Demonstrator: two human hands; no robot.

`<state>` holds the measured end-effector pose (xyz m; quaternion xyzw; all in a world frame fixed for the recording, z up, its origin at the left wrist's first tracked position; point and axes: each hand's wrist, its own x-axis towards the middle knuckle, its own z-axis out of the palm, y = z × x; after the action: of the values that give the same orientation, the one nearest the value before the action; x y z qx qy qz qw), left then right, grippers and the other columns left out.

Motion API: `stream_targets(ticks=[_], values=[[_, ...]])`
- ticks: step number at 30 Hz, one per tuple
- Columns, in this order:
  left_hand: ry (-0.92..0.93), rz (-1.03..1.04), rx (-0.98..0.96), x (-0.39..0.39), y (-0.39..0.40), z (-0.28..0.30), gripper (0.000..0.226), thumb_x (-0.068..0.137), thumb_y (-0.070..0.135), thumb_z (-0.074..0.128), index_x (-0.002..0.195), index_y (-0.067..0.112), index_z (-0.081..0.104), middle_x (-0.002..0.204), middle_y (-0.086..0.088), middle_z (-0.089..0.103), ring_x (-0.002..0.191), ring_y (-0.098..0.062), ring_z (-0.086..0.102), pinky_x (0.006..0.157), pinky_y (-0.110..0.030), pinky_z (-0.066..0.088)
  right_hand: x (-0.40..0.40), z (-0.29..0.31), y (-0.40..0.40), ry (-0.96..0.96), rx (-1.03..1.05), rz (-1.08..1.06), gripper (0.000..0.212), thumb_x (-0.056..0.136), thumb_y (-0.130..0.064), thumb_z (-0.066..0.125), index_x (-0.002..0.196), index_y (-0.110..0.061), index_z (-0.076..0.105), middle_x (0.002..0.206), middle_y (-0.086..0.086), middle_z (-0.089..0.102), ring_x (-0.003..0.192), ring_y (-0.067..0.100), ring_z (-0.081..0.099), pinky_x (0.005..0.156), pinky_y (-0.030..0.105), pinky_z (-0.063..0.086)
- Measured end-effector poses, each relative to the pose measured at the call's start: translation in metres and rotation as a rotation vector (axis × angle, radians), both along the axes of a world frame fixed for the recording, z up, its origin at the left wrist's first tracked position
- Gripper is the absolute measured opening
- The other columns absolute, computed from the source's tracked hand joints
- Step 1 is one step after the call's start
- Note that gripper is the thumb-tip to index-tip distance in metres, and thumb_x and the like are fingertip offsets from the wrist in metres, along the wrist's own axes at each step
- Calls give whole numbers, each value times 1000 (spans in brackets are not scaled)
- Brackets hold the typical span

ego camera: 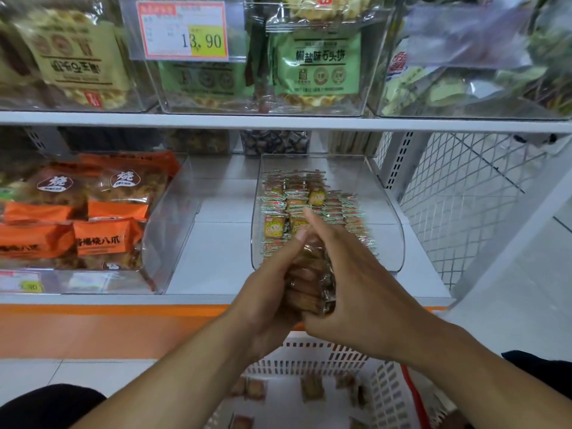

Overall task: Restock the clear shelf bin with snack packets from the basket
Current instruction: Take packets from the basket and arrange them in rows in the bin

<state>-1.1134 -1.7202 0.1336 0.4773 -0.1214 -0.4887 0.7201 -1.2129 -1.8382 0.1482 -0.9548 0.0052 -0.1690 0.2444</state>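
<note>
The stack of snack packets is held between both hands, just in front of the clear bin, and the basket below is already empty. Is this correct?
Not fully. The head view shows the basket is not empty: several loose packets lie on its bottom. The rest holds: the left hand and right hand hold the stack of snack packets between them, just in front of the clear bin.

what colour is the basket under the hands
White: the slotted plastic basket shows best low in the head view, with a red handle at its right side.

- I see orange snack bags in a clear bin on the left.
- Green packets sit on the upper shelf.
- A price tag reads 13.90.
</note>
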Motion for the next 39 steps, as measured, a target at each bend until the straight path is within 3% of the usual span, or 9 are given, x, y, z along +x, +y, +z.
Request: stream_targets(ticks=[4,7,11,15,22,26,28,32,39], values=[[75,35,7,-1,0,-2,28,90,44,68,106,22,75,97,-14,62,78,-26,63,69,-34,47,0,2,-3,28,37,19,124,67,-43,79,156,-47,-7,143,-19,29,122,7,45,94,27,46],[182,29,-53,0,0,-3,28,96,37,62,109,17,77,105,-16,68,89,-31,69,71,-35,56,-1,2,-6,24,153,18,126,62,-49,88,153,-54,0,149,-25,20,135,-3,35,101,21,41],[354,-18,-162,2,1,1,40,98,37,59,118,7,75,112,-20,74,95,-33,76,76,-41,62,0,-1,-8,-17,407,-16,129,50,-56,93,147,-64,9,151,-28,23,140,-3,35,107,33,46],[427,-57,-232,2,1,3,47,94,41,64,116,1,75,109,-22,74,95,-34,75,81,-42,62,6,-9,-2,27,675,37,131,50,-41,98,148,-62,14,155,-9,36,135,19,51,102,46,52],[356,-45,-141,6,-14,11,65,97,59,50,121,3,73,123,-19,71,112,-32,71,97,-42,58,12,2,-23,49,590,-46,113,61,-41,91,149,-55,22,142,-19,49,124,-3,56,101,30,53],[126,31,-19,14,-28,8,57,104,55,40,127,12,71,128,-12,68,119,-34,62,114,-50,42,35,17,-62,151,411,-237,114,51,-54,85,147,-52,23,135,-16,54,101,-5,63,82,20,54],[-271,82,186,21,-31,2,34,104,40,51,128,22,68,125,-7,71,114,-30,66,106,-49,50,54,19,-88,307,187,-302,119,57,-50,83,153,-41,13,141,-4,44,90,0,62,64,17,47],[-1100,-4,501,40,-40,-16,30,99,28,62,128,31,63,125,8,65,103,-10,63,84,-29,57,95,3,-122,538,-91,-302,117,70,-36,84,158,-27,6,142,8,32,97,20,54,67,27,43],[-1326,-29,530,68,-61,-36,45,93,18,64,137,28,58,136,0,61,123,-22,55,100,-45,53,150,-22,-144,579,-102,-227,109,78,-21,77,159,-32,6,145,12,31,89,25,60,57,27,43]])
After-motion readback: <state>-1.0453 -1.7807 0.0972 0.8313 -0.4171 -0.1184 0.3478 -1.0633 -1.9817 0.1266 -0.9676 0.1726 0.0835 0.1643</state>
